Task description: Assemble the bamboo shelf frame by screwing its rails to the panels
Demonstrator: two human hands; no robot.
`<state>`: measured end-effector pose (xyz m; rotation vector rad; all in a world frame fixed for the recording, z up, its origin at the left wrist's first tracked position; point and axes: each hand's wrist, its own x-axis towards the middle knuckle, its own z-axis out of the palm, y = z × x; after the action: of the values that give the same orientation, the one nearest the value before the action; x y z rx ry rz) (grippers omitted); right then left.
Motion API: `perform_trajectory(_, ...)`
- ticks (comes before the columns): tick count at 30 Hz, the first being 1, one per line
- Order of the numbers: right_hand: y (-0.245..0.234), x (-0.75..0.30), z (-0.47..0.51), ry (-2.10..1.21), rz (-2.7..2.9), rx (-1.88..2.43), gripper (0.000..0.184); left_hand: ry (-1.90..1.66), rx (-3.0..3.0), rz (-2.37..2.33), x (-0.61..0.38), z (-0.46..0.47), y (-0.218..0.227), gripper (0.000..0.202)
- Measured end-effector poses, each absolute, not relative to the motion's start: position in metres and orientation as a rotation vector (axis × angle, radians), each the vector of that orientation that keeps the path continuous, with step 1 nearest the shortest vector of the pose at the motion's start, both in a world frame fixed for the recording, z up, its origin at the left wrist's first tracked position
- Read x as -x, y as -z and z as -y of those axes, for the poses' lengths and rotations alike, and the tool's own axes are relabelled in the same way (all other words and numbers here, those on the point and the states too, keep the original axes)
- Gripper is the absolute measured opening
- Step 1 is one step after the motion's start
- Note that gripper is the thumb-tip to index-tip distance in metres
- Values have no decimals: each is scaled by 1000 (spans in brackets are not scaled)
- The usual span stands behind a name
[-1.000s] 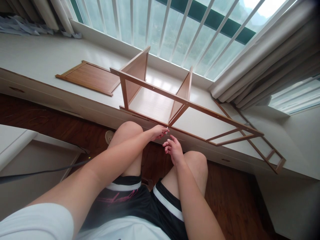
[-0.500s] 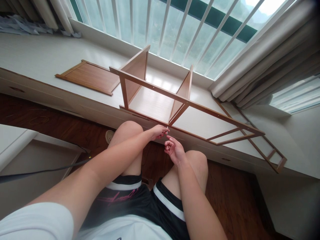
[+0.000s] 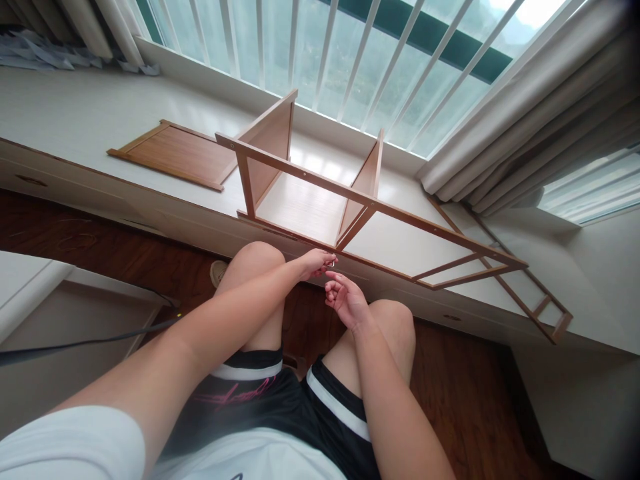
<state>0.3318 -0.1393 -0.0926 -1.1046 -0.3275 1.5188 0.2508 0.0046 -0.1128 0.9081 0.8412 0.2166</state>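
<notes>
A metal piece (image 3: 331, 265), apparently, has tilted, pinched by left hand (image 3: 316, 263); right hand (image 3: 349, 301) relaxes half-uncurled. Frame (image 3: 325, 182) carries two panels (image 3: 270, 143); loose panel (image 3: 175, 153) lies at ten o'clock.

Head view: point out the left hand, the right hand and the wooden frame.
Left hand (image 3: 316, 261): head view, middle of the hand.
Right hand (image 3: 349, 302): head view, middle of the hand.
Wooden frame (image 3: 340, 189): head view, upper long rail.

Small metal piece (image 3: 331, 265) in left hand (image 3: 316, 263): upright before, now slanted. Right hand (image 3: 348, 301): index finger (image 3: 337, 277) shifted leftward.
</notes>
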Motion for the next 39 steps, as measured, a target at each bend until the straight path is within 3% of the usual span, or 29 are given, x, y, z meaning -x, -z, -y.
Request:
perform_trajectory(17,99,-330,139,-1379,430,1311,30,-220,-1026,-859,-252,-4,112,17)
perform_trajectory(31,99,-322,133,-975,552,1432,33,-196,-961,-839,-254,-1,107,13)
perform_trajectory(39,101,-320,132,-930,663,1393,33,-208,-939,-820,-256,-4,112,13)
